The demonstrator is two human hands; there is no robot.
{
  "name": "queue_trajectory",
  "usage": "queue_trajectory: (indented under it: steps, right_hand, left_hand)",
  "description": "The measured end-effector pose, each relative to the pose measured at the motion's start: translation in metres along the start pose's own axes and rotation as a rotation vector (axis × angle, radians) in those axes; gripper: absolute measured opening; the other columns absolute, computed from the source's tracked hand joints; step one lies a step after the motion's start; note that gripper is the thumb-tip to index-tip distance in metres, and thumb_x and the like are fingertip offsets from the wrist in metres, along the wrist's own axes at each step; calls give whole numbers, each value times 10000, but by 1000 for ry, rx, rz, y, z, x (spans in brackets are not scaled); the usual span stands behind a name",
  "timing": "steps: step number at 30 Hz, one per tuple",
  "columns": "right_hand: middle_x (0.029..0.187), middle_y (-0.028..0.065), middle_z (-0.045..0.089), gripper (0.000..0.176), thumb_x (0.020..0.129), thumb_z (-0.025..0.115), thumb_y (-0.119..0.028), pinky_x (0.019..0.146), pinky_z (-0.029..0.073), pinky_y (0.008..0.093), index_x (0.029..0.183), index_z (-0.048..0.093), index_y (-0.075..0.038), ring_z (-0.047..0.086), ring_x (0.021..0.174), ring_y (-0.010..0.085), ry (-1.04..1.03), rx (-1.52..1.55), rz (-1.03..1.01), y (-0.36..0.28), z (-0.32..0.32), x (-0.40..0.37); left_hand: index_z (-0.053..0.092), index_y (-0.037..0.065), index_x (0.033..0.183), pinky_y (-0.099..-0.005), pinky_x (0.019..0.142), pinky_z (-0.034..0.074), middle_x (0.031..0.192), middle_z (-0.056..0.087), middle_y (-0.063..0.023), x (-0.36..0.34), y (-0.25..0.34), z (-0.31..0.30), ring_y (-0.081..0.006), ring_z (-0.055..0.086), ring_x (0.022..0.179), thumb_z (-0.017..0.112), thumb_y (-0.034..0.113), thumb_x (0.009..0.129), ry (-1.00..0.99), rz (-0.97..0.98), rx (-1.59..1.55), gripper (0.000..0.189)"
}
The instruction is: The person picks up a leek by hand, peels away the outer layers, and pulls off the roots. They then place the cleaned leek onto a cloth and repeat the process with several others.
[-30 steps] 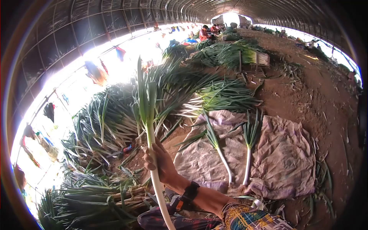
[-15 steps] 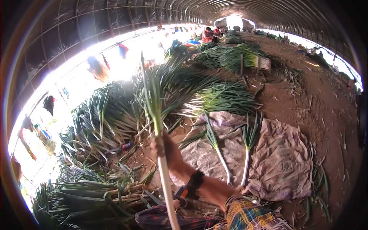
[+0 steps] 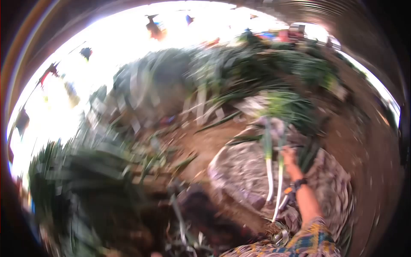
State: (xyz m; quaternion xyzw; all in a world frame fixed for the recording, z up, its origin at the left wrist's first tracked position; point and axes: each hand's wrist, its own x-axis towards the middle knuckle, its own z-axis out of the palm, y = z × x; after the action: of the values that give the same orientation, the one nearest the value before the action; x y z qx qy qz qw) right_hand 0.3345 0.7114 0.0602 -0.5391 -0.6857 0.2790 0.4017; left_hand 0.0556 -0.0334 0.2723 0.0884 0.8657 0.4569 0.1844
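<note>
My right hand (image 3: 290, 155), its arm reaching in from the lower right, is at a long green onion (image 3: 280, 182) lying over the sack. The fingers look closed around the stalk at the base of its leaves, though motion softens their outline. Left of it lies another green onion (image 3: 269, 171), white end toward me. A third, with dark leaves (image 3: 308, 155), is partly covered by my hand and forearm. Under them spreads a crumpled pale sack (image 3: 239, 165). My left hand cannot be made out.
A pile of green onions (image 3: 295, 107) lies just beyond the sack. Blurred heaps stand at the left (image 3: 85, 171) and back (image 3: 231, 64). Loose leaves litter the brown soil (image 3: 205, 143). Arched tunnel roofing (image 3: 317, 10) curves overhead.
My right hand has moved right and brought the held green onion from upright in the air down onto the sack, between the two lying there. The head view has swung left and down.
</note>
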Motion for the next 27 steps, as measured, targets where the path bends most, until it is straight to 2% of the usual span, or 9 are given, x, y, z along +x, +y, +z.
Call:
queue_trajectory:
  steps: [1, 2, 3, 11, 15, 19, 21, 25, 27]
  right_hand:
    - [1070, 112, 609, 320, 729, 669, -161, 731, 496, 346, 1039, 635, -91, 585, 888, 236, -200, 35, -55, -25, -1, 4]
    - [1062, 52, 603, 294, 799, 611, -167, 668, 503, 334, 1087, 613, -107, 579, 880, 206, -318, 284, 241, -101, -7, -17]
    - [1056, -4, 589, 332, 819, 596, -188, 580, 480, 295, 1142, 577, -114, 559, 884, 156, -395, 356, 233, -136, 5, -21]
    - [1147, 72, 567, 349, 851, 575, -144, 833, 453, 302, 1174, 523, -23, 561, 1004, 176, -1127, 754, -26, -383, 135, -170]
    - [1152, 88, 564, 351, 848, 574, -108, 850, 439, 290, 1177, 517, -3, 568, 998, 177, -1502, 725, 83, -412, 208, -251]
    - [1151, 141, 551, 341, 856, 527, -114, 848, 464, 335, 1162, 499, 36, 574, 984, 200, -1498, 630, 220, -402, 251, -272]
    - [1100, 132, 576, 327, 841, 553, -95, 867, 442, 322, 1137, 515, 41, 581, 943, 188, -1455, 572, 215, -405, 251, -264]
    - [1047, 193, 581, 379, 825, 587, -130, 840, 458, 320, 1118, 491, 91, 597, 878, 218, -1337, 646, 201, -402, 261, -262]
    - [1037, 203, 581, 386, 824, 598, -136, 835, 459, 319, 1114, 489, 95, 598, 874, 221, -1339, 647, 216, -399, 265, -261]
  left_hand:
    - [590, -10, 765, -320, 558, 459, 646, 600, -128, 36, -69, -36, -197, 616, 620, 544, 81, 811, 159, 707, 511, 112]
    - [590, -26, 741, -307, 576, 453, 669, 591, -122, 26, -32, -34, -175, 583, 620, 576, 66, 775, 158, 247, 430, 99]
    - [635, -14, 917, -273, 581, 477, 747, 639, -79, 28, 8, -38, -146, 576, 621, 517, 108, 845, 9, 229, 392, 184]
    - [615, -27, 973, -275, 614, 489, 766, 642, -106, 141, -57, -58, -139, 610, 648, 558, 120, 826, -69, -154, 367, 216]
    - [615, -20, 1021, -276, 630, 506, 779, 649, -98, 221, -144, 22, -140, 615, 669, 578, 104, 824, -101, -255, 73, 235]
    - [551, -34, 1125, -268, 647, 509, 869, 654, -119, 278, -245, 174, -138, 621, 746, 605, 108, 806, -53, -417, -423, 353]
    - [512, -48, 1166, -294, 703, 505, 972, 637, -172, 300, -248, 239, -196, 628, 827, 649, 159, 783, 208, -499, -724, 457]
    - [406, -130, 1210, -277, 607, 475, 952, 602, -153, 356, -266, 320, -159, 579, 733, 707, 234, 757, 401, -575, -589, 654]
    - [445, -138, 1179, -335, 746, 460, 1043, 588, -219, 379, -251, 319, -241, 589, 869, 716, 396, 713, 446, -707, -553, 758]
